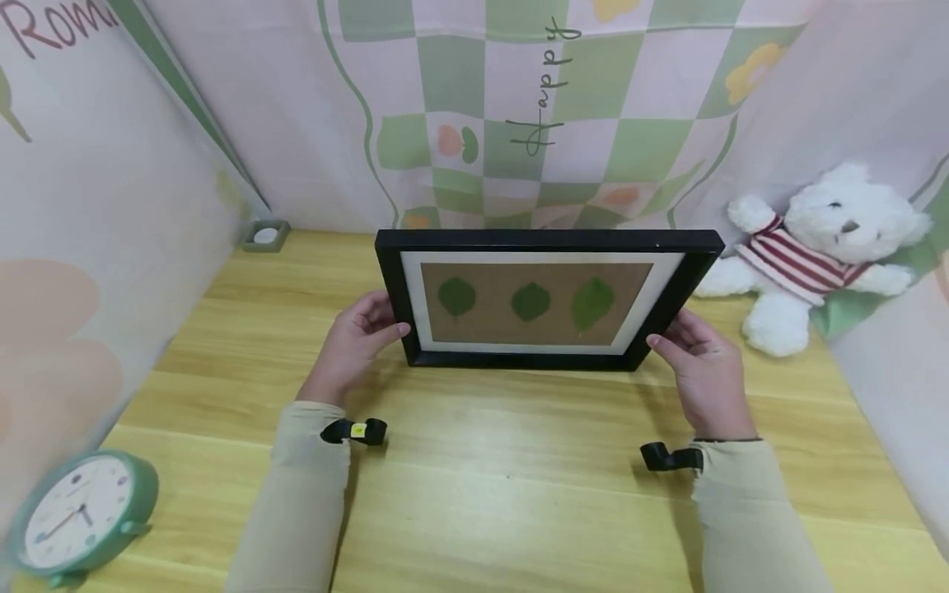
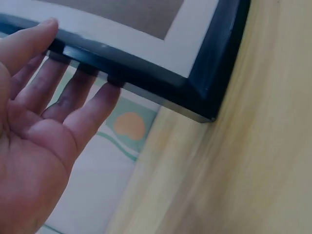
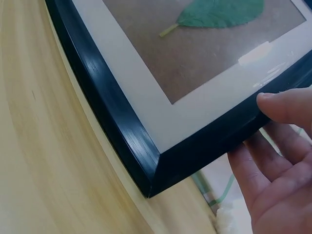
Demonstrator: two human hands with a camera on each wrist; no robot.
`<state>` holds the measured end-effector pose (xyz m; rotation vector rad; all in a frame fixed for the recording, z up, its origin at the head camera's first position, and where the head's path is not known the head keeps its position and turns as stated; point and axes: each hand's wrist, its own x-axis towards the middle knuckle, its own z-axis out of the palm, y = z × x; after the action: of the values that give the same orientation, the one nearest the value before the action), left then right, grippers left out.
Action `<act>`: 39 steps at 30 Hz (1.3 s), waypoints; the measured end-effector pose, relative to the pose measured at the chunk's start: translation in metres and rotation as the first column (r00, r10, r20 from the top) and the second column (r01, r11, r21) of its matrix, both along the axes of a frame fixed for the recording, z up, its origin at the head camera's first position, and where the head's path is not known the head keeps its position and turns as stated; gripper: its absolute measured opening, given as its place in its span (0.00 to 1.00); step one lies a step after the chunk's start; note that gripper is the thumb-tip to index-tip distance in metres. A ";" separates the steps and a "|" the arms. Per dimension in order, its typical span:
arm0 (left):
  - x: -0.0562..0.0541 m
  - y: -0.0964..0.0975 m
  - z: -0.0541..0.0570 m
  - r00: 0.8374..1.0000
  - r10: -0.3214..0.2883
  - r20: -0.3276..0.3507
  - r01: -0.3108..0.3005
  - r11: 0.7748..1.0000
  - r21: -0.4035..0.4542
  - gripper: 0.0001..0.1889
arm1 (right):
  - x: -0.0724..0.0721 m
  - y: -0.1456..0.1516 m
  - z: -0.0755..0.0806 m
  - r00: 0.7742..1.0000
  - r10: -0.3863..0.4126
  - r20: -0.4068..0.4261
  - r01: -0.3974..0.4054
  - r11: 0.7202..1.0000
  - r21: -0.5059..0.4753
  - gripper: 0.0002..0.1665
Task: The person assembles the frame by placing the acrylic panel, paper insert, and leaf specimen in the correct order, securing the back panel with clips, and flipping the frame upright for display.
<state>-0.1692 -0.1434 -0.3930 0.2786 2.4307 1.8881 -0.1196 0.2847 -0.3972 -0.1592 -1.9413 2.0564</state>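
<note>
A black picture frame [image 1: 526, 360] stands upright on the wooden table, with a white mat and three green leaves on a brown backing. My left hand [image 1: 361, 336] holds its left side, thumb on the front and fingers behind the edge. In the left wrist view that thumb [image 2: 34, 41] lies on the black border, near a lower corner. On the opposite side my right hand [image 1: 704, 366] grips the frame the same way. The right wrist view shows one leaf [image 3: 222, 12] behind the shiny front, and the right thumb [image 3: 282, 105] pressing the border.
A white teddy bear [image 1: 808, 247] in a striped shirt sits at the right, close to the frame. The green alarm clock [image 1: 81, 515] lies at the front left. A small green square holder [image 1: 275, 240] with a white candle stands in the back left corner, by the patterned cloth [image 1: 311, 123].
</note>
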 end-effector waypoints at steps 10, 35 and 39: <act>0.000 0.009 -0.001 1.000 -0.013 -0.013 0.013 0.999 0.044 0.21 | 0.008 -0.003 0.012 0.948 -0.317 -0.039 0.312 0.945 -0.100 0.15; 0.016 0.061 -0.009 0.997 -0.063 -0.046 0.069 0.988 0.141 0.20 | 0.022 -0.121 0.039 0.962 -0.094 -0.257 0.076 0.994 -0.076 0.13; 0.020 0.070 -0.010 0.996 -0.070 -0.048 0.075 0.991 0.110 0.20 | 0.021 -0.139 0.038 0.963 -0.039 -0.267 0.032 0.999 -0.029 0.13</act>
<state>-0.1491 -0.0737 -0.4031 0.4117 2.3109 2.0109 -0.0987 0.1453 -0.3589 0.0749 -1.7381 1.9641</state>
